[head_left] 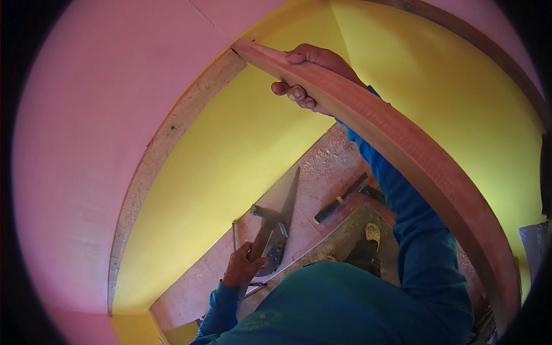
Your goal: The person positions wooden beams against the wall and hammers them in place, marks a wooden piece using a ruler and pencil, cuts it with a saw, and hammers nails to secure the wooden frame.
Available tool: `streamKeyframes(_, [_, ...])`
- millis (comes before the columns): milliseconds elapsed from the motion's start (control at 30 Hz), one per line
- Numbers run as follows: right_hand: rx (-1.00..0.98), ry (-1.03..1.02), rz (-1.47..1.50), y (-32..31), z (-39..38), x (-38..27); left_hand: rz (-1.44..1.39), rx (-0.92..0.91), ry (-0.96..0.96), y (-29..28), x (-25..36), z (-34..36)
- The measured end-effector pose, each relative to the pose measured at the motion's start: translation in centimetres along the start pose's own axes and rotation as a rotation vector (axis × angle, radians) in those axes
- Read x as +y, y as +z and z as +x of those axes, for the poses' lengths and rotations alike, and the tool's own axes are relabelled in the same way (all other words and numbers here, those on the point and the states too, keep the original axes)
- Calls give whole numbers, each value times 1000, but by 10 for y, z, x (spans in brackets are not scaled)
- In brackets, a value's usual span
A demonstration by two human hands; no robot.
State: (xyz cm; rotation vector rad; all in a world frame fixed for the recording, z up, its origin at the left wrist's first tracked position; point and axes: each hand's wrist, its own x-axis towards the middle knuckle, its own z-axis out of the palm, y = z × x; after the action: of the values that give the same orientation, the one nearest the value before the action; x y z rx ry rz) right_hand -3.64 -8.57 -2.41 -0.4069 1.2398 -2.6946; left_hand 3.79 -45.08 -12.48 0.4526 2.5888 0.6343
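My right hand (317, 72) is raised, its thumb and fingers wrapped round a long reddish wooden board (397, 129). One end of this board meets a wooden strip (167, 135) fixed along the pink and yellow wall; the other end runs down past my right side. Lower down, my left hand (244, 267) is closed round the handle of a claw hammer (265, 227), head up. Behind the hammer lies a handsaw (291, 195), its blade pointing away. Part of the saw's dark handle is covered by the hammer and hand.
A chisel-like tool with a black and yellow handle (329, 211) lies on the reddish surface (305, 215) below, near another dark tool (372, 192). Sawdust (330, 152) is scattered there. A yellow clog (372, 232) shows beneath me. A dark wooden strip (489, 46) runs along the upper right wall.
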Motion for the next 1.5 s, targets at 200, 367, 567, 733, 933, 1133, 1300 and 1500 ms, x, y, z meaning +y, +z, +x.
streamKeyframes(200, [17,45,-63,-1,4,-4,-56,-55,0,-3,18,8])
streamKeyframes(367, [-66,-18,-3,-5,-4,-4,-186,-33,81,-3,44,65])
streamKeyframes(567, [-14,49,93,0,1,2,-67,70,231,-54,135,147])
streamKeyframes(733, [0,12,-20,0,0,-5,-57,247,319,-73,167,151])
streamKeyframes(933, [17,78,-12,-2,1,-6,-58,128,291,-62,170,148])
streamKeyframes(1133, [61,40,-60,3,-1,-7,-116,173,153,-74,145,127])
streamKeyframes(1300, [95,78,-34,8,1,-8,33,167,207,-77,166,135])
streamKeyframes(1500, [94,80,-80,8,2,-7,-8,215,256,-70,173,142])
